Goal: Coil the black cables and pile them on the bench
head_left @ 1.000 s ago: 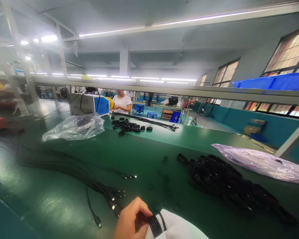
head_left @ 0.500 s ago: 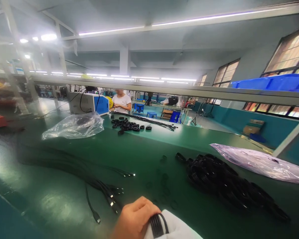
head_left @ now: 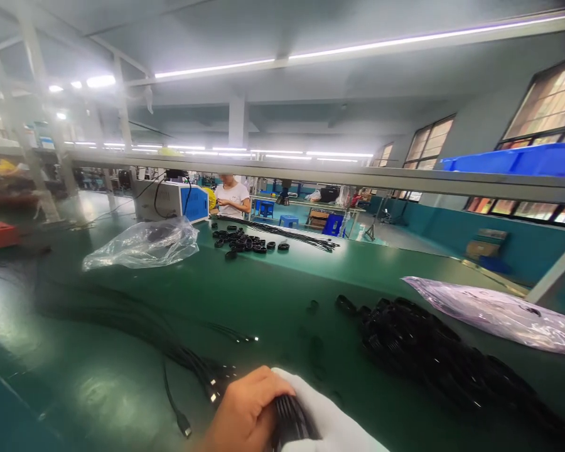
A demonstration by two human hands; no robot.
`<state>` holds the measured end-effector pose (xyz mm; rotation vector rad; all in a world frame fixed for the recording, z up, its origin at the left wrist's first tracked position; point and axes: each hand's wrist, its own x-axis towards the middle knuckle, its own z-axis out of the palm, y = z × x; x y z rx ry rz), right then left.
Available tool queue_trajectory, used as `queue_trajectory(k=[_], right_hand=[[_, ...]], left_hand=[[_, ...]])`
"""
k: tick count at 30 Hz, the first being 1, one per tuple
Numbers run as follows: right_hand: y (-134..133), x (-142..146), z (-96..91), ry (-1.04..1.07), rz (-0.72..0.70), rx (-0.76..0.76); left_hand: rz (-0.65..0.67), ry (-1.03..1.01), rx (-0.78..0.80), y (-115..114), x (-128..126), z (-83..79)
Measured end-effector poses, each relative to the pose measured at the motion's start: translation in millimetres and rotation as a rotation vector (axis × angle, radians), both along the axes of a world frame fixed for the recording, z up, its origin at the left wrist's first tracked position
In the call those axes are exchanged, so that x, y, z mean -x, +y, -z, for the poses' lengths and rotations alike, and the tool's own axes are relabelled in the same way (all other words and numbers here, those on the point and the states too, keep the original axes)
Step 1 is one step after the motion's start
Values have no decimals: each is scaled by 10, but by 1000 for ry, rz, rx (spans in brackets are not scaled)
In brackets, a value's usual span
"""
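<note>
Our grip, left hand (head_left: 245, 407) and white-gloved right hand (head_left: 327, 417), holds a coiled black cable (head_left: 290, 417) over the near worktop (head_left: 263, 292); light, springy and slick, we judge, best pinched across its stacked loops.

You could read no text, label, brand, number or sign anywhere in your view; the small print on the white shirt (head_left: 234, 191) ahead of you was too tiny to make out, dark marks on the pinkish plastic bag (head_left: 499, 312) at your right were unclear, and the cable plugs (head_left: 213, 397) near you gave nothing legible
</note>
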<state>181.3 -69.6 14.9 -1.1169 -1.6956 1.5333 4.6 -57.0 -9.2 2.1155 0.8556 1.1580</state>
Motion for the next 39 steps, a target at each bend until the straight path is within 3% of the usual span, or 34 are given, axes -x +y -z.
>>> queue_trajectory(k=[7, 13, 17, 22, 27, 31, 35, 39], right_hand=[[52, 180, -187, 181, -37, -6], [68, 190, 19, 561, -259, 394], [47, 198, 156, 598, -224, 413], [9, 241, 197, 612, -168, 407], [21, 288, 262, 525, -155, 370], [38, 291, 311, 422, -136, 434], [13, 264, 346, 419, -44, 483], [-5, 275, 407, 453, -43, 482]], left_hand=[[-18, 45, 58, 7, 17, -43], [-165, 111, 307, -57, 19, -122], [-273, 177, 406, -53, -9, -145], [-235, -46, 714, -5, -75, -75], [-335, 80, 639, -8, -129, 13], [-380, 215, 603, 22, -132, 35], [-310, 231, 543, 37, -50, 46], [-305, 168, 501, 15, -35, 95]])
